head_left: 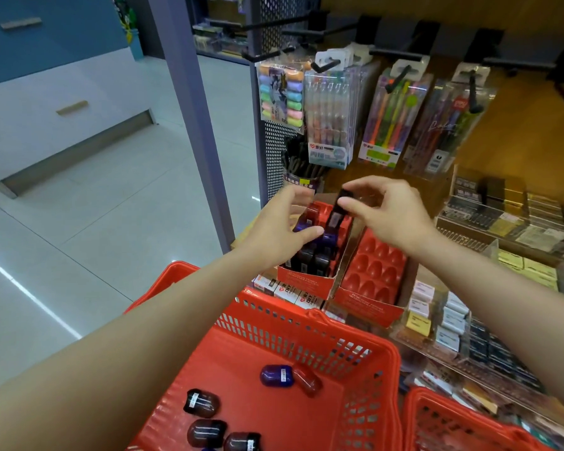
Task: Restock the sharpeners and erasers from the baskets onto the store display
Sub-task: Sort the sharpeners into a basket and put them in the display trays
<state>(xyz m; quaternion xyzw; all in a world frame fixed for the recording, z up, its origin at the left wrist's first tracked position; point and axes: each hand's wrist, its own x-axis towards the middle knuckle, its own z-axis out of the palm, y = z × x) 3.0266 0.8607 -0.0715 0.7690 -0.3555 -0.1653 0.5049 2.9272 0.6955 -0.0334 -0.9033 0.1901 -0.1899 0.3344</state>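
Gleaming pale floor tiles (pixel 118 196) beside the wooden display shelf (pixel 515 141).

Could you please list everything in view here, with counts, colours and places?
Sharpeners in basket: five visible, one purple, the rest dark or reddish, on the basket floor.
Red basket: one, below the arms.
Second red basket: one, bottom right, partly cut off.
Left display tray: red, partly filled with dark and purple sharpeners.
Right display tray: red, its slots in view are empty.
Held sharpener: one, black, above the left tray.
Hanging pen packs: several, multicoloured, on hooks above.
Eraser boxes: many, white and yellow, shelf at right.
Left hand: at the left tray.
Right hand: pinching the held sharpener.
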